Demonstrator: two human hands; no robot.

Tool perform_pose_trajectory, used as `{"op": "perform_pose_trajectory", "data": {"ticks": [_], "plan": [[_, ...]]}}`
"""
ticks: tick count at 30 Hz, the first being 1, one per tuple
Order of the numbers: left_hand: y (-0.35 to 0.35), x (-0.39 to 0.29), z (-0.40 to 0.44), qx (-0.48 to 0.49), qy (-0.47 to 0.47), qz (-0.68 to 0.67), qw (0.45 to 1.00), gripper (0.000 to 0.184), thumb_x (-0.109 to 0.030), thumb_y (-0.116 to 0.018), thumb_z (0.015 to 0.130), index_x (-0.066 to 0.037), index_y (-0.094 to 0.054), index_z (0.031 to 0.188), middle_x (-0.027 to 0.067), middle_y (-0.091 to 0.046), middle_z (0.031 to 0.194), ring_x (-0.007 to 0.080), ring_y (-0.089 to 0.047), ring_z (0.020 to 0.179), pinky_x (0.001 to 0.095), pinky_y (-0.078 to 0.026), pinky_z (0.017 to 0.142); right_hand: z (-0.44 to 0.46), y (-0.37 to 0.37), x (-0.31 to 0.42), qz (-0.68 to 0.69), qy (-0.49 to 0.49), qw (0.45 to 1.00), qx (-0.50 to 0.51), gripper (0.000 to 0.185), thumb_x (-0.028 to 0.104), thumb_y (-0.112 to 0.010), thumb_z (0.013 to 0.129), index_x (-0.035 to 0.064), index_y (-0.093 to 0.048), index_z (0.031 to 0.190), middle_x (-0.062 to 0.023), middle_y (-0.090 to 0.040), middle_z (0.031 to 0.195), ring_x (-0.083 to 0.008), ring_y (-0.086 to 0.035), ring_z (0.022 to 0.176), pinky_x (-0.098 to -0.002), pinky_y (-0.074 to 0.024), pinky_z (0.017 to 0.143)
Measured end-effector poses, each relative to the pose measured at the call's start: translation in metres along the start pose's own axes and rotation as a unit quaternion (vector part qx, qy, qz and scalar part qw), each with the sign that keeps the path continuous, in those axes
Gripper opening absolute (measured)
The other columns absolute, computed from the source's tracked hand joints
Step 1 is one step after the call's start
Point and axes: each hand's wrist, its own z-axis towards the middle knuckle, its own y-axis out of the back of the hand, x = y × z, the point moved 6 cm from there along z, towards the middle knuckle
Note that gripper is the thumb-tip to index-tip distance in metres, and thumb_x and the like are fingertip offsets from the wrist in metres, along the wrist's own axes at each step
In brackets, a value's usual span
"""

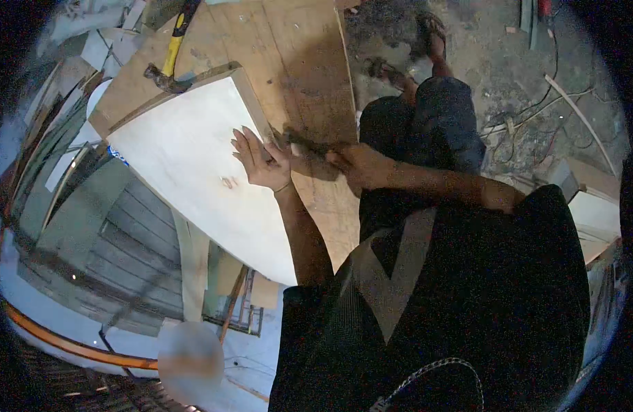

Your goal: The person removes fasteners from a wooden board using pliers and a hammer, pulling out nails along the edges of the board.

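Note:
A large white-faced panel (186,144) with brown edges lies on a wooden work surface (275,34). My left hand (261,159) rests on the white face near its right edge, fingers spread. In my right hand (361,167), the fingers are wrapped round a dark, narrow tool (304,142). This tool points left towards the panel's edge, close to my left thumb. It is too dark to tell its kind. A claw hammer (172,55) with a yellow and black handle lies beyond the panel's upper edge, its head near the panel.
Stacked boards and offcuts (62,137) crowd the left side. Cables (536,117) and a thin wooden strip (581,120) lie on the stained concrete floor at right. Pale boxes or boards (594,209) stand at far right. My legs are beside the work surface.

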Motion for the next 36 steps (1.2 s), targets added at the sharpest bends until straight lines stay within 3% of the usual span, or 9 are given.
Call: {"op": "perform_pose_trajectory", "data": {"ticks": [10, 13, 22, 23, 26, 30, 32, 34, 36], "plan": [[-0.002, 0.008, -0.006, -0.055, 0.069, -0.040, 0.995, 0.037, -0.025, -0.056, 0.087, 0.000, -0.059, 0.114, 0.0181, -0.054, 0.121, 0.0378, -0.047, 0.117, 0.0516, -0.032, 0.101, -0.091, 0.101, -0.008, 0.018, 0.052, 0.974, -0.218, 0.041, 0.033, -0.036, 0.098, -0.0021, -0.055, 0.105, -0.0065, -0.057, 0.089, -0.0152, -0.053, 0.083, -0.0303, -0.0425, 0.077], [-0.005, 0.003, -0.006, -0.060, 0.088, -0.004, 0.994, 0.036, -0.025, -0.059, 0.085, -0.002, -0.060, 0.113, 0.0152, -0.056, 0.120, 0.0360, -0.048, 0.117, 0.0516, -0.031, 0.101, -0.107, 0.120, 0.011, -0.025, 0.070, 0.953, -0.294, 0.053, 0.048, -0.035, 0.095, -0.0001, -0.056, 0.105, -0.0127, -0.061, 0.094, -0.0220, -0.055, 0.088, -0.0336, -0.0418, 0.083], [-0.009, 0.000, -0.005, -0.147, 0.114, 0.002, 0.983, 0.033, -0.021, -0.055, 0.083, -0.008, -0.061, 0.113, 0.0076, -0.058, 0.120, 0.0316, -0.054, 0.111, 0.0516, -0.033, 0.101, -0.100, 0.130, 0.064, -0.043, 0.119, 0.933, -0.337, 0.047, 0.040, -0.039, 0.096, -0.0026, -0.053, 0.110, -0.0126, -0.061, 0.095, -0.0195, -0.056, 0.088, -0.0288, -0.0422, 0.083], [-0.008, 0.000, -0.005, -0.168, 0.116, 0.007, 0.979, 0.033, -0.022, -0.056, 0.083, -0.008, -0.061, 0.113, 0.0061, -0.059, 0.117, 0.0306, -0.056, 0.108, 0.0509, -0.034, 0.100, -0.098, 0.137, 0.074, -0.179, 0.097, 0.909, -0.364, 0.046, 0.039, -0.038, 0.096, -0.0021, -0.053, 0.110, -0.0142, -0.061, 0.091, -0.0210, -0.056, 0.086, -0.0309, -0.0431, 0.077], [0.002, 0.003, -0.005, -0.160, 0.123, -0.005, 0.979, 0.033, -0.022, -0.056, 0.084, -0.009, -0.061, 0.113, 0.0051, -0.061, 0.115, 0.0292, -0.057, 0.107, 0.0500, -0.035, 0.099, -0.083, 0.131, 0.109, -0.291, 0.239, 0.851, -0.365, 0.042, 0.035, -0.036, 0.097, -0.0010, -0.053, 0.108, -0.0154, -0.058, 0.082, -0.0232, -0.055, 0.079, -0.0345, -0.0427, 0.072], [0.020, -0.005, -0.019, -0.242, 0.241, -0.102, 0.934, 0.034, -0.022, -0.063, 0.080, -0.009, -0.061, 0.112, 0.0096, -0.060, 0.114, 0.0274, -0.057, 0.107, 0.0463, -0.039, 0.097, -0.051, 0.155, 0.129, -0.283, 0.157, 0.920, -0.219, 0.039, 0.031, -0.033, 0.098, -0.0009, -0.053, 0.109, -0.0176, -0.057, 0.083, -0.0252, -0.055, 0.077, -0.0389, -0.0419, 0.068], [0.021, -0.021, -0.030, -0.302, 0.293, -0.034, 0.906, 0.034, -0.019, -0.068, 0.077, -0.008, -0.062, 0.109, 0.0122, -0.062, 0.109, 0.0280, -0.059, 0.100, 0.0426, -0.044, 0.090, -0.028, 0.189, 0.122, -0.380, 0.218, 0.877, -0.197, 0.040, 0.030, -0.032, 0.098, -0.0014, -0.055, 0.107, -0.0166, -0.060, 0.083, -0.0260, -0.056, 0.075, -0.0399, -0.0425, 0.067], [0.010, -0.036, -0.048, -0.348, 0.398, -0.091, 0.844, 0.031, -0.016, -0.069, 0.076, -0.008, -0.064, 0.105, 0.0134, -0.062, 0.105, 0.0285, -0.060, 0.093, 0.0396, -0.047, 0.083, -0.030, 0.203, 0.143, -0.480, 0.468, 0.727, -0.148, 0.042, 0.033, -0.033, 0.098, -0.0008, -0.056, 0.107, -0.0158, -0.063, 0.084, -0.0284, -0.058, 0.074, -0.0400, -0.0427, 0.064], [-0.006, -0.054, -0.054, -0.341, 0.444, -0.012, 0.829, 0.023, -0.016, -0.068, 0.077, -0.005, -0.066, 0.097, 0.0153, -0.064, 0.095, 0.0290, -0.060, 0.086, 0.0375, -0.047, 0.078, -0.004, 0.242, 0.130, -0.464, 0.278, 0.836, -0.097, 0.039, 0.031, -0.035, 0.097, -0.0002, -0.058, 0.105, -0.0136, -0.062, 0.079, -0.0296, -0.057, 0.070, -0.0378, -0.0433, 0.065]]}}
